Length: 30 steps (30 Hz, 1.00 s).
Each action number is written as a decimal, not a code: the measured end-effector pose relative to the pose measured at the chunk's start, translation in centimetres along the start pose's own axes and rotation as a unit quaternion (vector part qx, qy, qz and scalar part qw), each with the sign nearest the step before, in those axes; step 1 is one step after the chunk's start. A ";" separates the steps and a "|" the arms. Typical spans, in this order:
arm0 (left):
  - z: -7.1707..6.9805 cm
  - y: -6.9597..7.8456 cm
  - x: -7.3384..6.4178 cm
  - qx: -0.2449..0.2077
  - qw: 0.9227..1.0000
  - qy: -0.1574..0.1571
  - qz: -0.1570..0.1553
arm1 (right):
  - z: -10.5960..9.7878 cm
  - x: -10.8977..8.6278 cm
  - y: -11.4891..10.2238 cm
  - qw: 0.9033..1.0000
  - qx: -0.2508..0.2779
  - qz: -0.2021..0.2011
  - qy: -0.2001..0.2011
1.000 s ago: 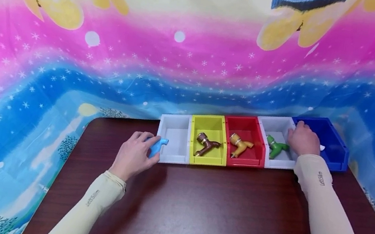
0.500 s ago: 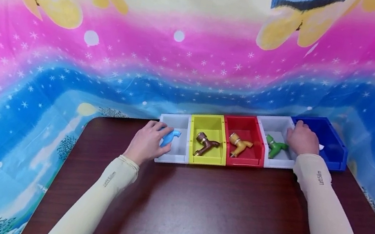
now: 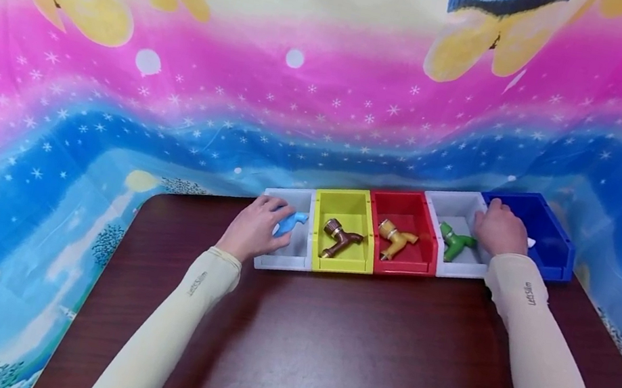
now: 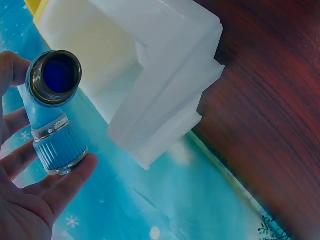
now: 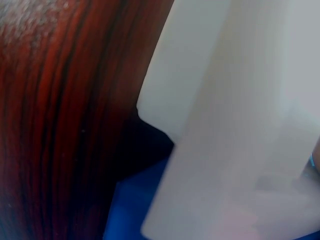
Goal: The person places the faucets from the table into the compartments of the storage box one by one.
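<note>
My left hand (image 3: pixel 257 226) holds a light blue tap (image 3: pixel 290 221) over the white bin (image 3: pixel 290 260) at the left end of the row. In the left wrist view, the tap's threaded opening faces the camera, and fingers curl round its ribbed handle. My right hand (image 3: pixel 501 230) lies over the shared wall of the right-hand white bin (image 3: pixel 461 271) and the blue bin (image 3: pixel 555 228). Its fingertips are hidden, so I cannot tell if it grips anything. A small white piece (image 3: pixel 531 243) shows beside it. The right wrist view is mostly a blurred pale shape (image 5: pixel 235 110).
Between the white bins stand a yellow bin (image 3: pixel 342 268) with a brown tap (image 3: pixel 342 239) and a red bin (image 3: pixel 403 269) with a yellow tap (image 3: pixel 397 241). A green tap (image 3: pixel 454 242) lies in the right-hand white bin. Behind the dark wooden table (image 3: pixel 332 362) hangs a patterned cloth (image 3: pixel 341 89).
My left hand has moved right and slightly away from me, bringing the blue tap from the left bin's edge to above its inside. The right hand has stayed put.
</note>
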<state>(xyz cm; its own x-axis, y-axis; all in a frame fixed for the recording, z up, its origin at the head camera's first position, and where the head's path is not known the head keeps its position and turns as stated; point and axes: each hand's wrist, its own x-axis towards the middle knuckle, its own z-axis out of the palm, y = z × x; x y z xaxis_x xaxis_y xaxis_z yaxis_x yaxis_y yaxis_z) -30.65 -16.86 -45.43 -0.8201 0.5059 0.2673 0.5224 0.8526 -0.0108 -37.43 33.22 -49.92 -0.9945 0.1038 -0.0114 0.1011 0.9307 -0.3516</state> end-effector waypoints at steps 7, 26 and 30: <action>0.6 -0.1 0.3 -0.001 1.000 -0.007 0.001 | 0.0 0.1 -0.1 1.000 0.001 0.002 -0.001; 2.0 -0.6 0.5 -0.003 0.999 -0.044 -0.012 | 0.0 -0.1 0.0 1.000 0.003 0.000 0.002; 2.2 -0.4 0.5 -0.001 0.999 -0.048 -0.013 | 0.0 -0.1 0.0 1.000 0.004 0.003 0.000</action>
<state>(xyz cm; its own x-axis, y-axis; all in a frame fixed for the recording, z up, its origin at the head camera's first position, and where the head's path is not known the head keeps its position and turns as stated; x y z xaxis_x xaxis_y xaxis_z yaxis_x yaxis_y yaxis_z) -31.82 -16.70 -47.36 -0.8524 0.4931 0.1742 0.5002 0.8659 -0.0030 -37.37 33.18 -49.89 -0.9939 0.1097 -0.0146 0.1076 0.9272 -0.3588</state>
